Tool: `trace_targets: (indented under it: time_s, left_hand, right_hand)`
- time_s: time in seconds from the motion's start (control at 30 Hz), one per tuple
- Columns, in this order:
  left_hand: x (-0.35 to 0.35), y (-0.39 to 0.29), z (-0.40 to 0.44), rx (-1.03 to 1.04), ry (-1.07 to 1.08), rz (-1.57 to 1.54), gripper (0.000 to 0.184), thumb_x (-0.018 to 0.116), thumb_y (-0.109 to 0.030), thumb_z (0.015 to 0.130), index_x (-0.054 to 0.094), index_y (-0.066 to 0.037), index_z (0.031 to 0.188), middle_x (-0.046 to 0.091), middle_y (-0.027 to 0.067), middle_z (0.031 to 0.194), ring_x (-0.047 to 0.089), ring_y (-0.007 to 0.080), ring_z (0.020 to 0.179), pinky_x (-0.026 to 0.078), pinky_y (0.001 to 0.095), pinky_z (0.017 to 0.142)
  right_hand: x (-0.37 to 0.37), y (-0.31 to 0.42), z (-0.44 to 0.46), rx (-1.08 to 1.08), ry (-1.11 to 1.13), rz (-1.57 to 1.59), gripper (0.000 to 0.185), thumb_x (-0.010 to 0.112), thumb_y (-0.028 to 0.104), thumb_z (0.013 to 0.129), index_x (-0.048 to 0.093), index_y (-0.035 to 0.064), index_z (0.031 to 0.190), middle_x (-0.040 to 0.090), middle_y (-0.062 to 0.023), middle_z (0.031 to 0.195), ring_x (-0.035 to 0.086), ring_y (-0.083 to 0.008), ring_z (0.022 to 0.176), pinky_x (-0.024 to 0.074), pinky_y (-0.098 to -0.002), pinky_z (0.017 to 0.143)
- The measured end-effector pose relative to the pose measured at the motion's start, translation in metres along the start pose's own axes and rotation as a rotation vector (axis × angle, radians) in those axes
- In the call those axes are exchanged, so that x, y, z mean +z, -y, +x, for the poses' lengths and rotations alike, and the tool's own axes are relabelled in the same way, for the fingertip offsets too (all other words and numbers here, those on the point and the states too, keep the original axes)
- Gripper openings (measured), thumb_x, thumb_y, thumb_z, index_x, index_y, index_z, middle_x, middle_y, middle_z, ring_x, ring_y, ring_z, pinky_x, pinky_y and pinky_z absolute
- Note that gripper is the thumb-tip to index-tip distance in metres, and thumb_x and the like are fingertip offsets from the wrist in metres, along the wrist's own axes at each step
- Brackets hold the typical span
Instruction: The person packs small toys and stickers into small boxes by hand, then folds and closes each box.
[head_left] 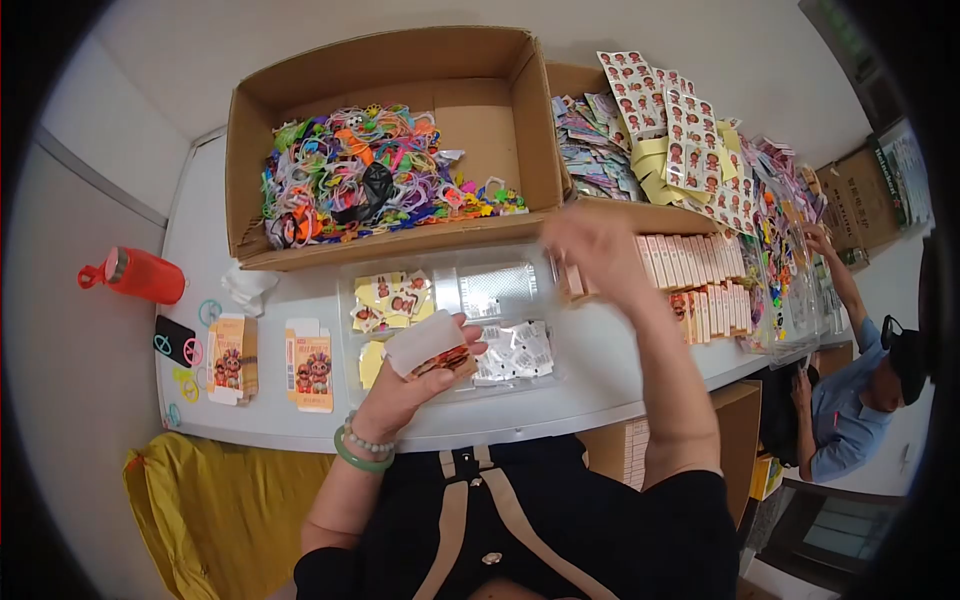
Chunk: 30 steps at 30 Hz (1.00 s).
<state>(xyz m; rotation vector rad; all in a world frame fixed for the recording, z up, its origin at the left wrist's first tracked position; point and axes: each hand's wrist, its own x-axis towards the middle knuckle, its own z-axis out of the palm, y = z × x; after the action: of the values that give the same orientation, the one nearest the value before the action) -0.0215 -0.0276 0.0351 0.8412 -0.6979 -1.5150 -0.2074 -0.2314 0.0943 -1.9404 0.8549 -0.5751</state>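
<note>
My left hand (405, 395) holds a small orange printed box (447, 362) with a white flap raised, above the front of a clear compartment tray (455, 262). My right hand (592, 252) is smeared by motion over the tray's right side, near the left end of the rows of upright boxes (690, 262); its fingers cannot be made out. In the tray lie yellow cards and character stickers (392, 298) at the left and white-silver packets (512, 352) at the front right.
Behind the tray stands a large cardboard box (390, 85) of colourful trinkets. Sticker sheets (690, 130) lie on another box. A red bottle (150, 276), a phone (176, 341) and printed boxes (309, 368) are at the left. Another person (850, 400) works at the right.
</note>
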Motion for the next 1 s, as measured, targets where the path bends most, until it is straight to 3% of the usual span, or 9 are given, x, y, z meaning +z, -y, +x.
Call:
trace_targets:
  time_s: [0.1,0.17,0.2,0.27,0.4,0.5,0.57,0.67,1.0]
  left_hand:
    - [-0.008,0.006,0.002,0.005,-0.077,-0.045,0.068,0.072,-0.019,0.076,0.039,0.001,0.131,0.057,0.016,0.117,0.056,0.0332,0.11,0.044,0.0435,0.096]
    - [-0.014,0.012,0.003,0.012,-0.091,-0.043,0.068,0.074,-0.019,0.074,0.04,0.001,0.13,0.058,0.0145,0.115,0.057,0.032,0.11,0.044,0.042,0.096]
    - [-0.015,0.013,0.003,0.013,-0.088,-0.042,0.068,0.074,-0.019,0.074,0.04,0.001,0.13,0.058,0.0145,0.115,0.057,0.032,0.11,0.044,0.042,0.096]
    - [-0.016,0.013,0.001,-0.027,-0.088,-0.021,0.069,0.076,-0.018,0.072,0.042,0.001,0.129,0.058,0.0131,0.115,0.057,0.03,0.109,0.045,0.0397,0.095]
    - [-0.019,0.012,-0.001,-0.067,-0.115,-0.039,0.07,0.078,-0.018,0.071,0.043,0.001,0.129,0.058,0.0115,0.115,0.058,0.0281,0.109,0.046,0.0379,0.094]
    - [-0.018,0.01,0.0,-0.104,-0.14,-0.054,0.071,0.078,-0.016,0.07,0.043,0.0,0.13,0.058,0.0104,0.114,0.058,0.0265,0.109,0.045,0.0366,0.094]
    - [-0.017,0.008,0.0,-0.115,-0.135,-0.003,0.071,0.078,-0.013,0.07,0.042,0.0,0.13,0.059,0.0099,0.113,0.057,0.0259,0.11,0.045,0.0358,0.094]
    - [-0.018,0.009,-0.001,-0.134,-0.137,0.026,0.068,0.076,-0.009,0.069,0.043,0.0,0.129,0.059,0.0101,0.112,0.057,0.0249,0.11,0.045,0.0351,0.094]
    - [-0.016,0.012,-0.005,-0.134,-0.208,0.049,0.048,0.069,-0.003,0.073,0.052,0.0,0.117,0.061,0.0095,0.107,0.06,0.0224,0.103,0.048,0.0335,0.088]
  right_hand:
    - [-0.049,-0.029,0.079,0.083,-0.161,-0.77,0.029,0.058,0.024,0.083,0.064,0.0008,0.099,0.067,-0.0156,0.093,0.064,-0.0246,0.084,0.0492,-0.0358,0.075]
    - [-0.061,-0.079,0.125,0.312,0.199,-1.043,0.033,0.057,0.025,0.082,0.063,0.003,0.106,0.064,-0.0187,0.103,0.062,-0.0296,0.097,0.047,-0.0372,0.082]
    - [-0.059,-0.097,0.133,0.313,0.196,-1.044,0.033,0.057,0.025,0.082,0.063,0.003,0.106,0.064,-0.0187,0.103,0.062,-0.0296,0.097,0.047,-0.0372,0.082]
    - [-0.054,-0.118,0.143,0.369,0.458,-0.863,0.032,0.053,0.019,0.079,0.063,0.0021,0.105,0.063,-0.0191,0.106,0.06,-0.034,0.099,0.0472,-0.0367,0.086]
    - [-0.039,-0.088,0.133,0.555,0.223,-0.574,0.033,0.055,0.015,0.077,0.062,0.002,0.106,0.062,-0.0183,0.11,0.058,-0.0332,0.103,0.0455,-0.0374,0.089]
    - [-0.058,-0.102,0.137,0.239,0.332,-0.798,0.034,0.057,0.011,0.075,0.061,0.0014,0.107,0.063,-0.0161,0.109,0.059,-0.034,0.102,0.0454,-0.0382,0.088]
    - [-0.076,-0.095,0.128,0.261,0.031,-0.802,0.028,0.06,0.008,0.073,0.062,0.0005,0.101,0.066,-0.0141,0.097,0.063,-0.0303,0.088,0.0498,-0.0379,0.077]
    - [-0.096,-0.089,0.112,0.377,-0.202,-0.099,0.017,0.064,0.003,0.072,0.061,0.0056,0.089,0.06,-0.0015,0.078,0.057,-0.0113,0.066,0.0471,-0.025,0.054]
    - [-0.096,-0.044,0.072,0.11,-0.38,0.185,0.007,0.062,0.01,0.08,0.061,0.0121,0.087,0.056,0.0055,0.074,0.05,-0.0036,0.063,0.0381,-0.0193,0.05]
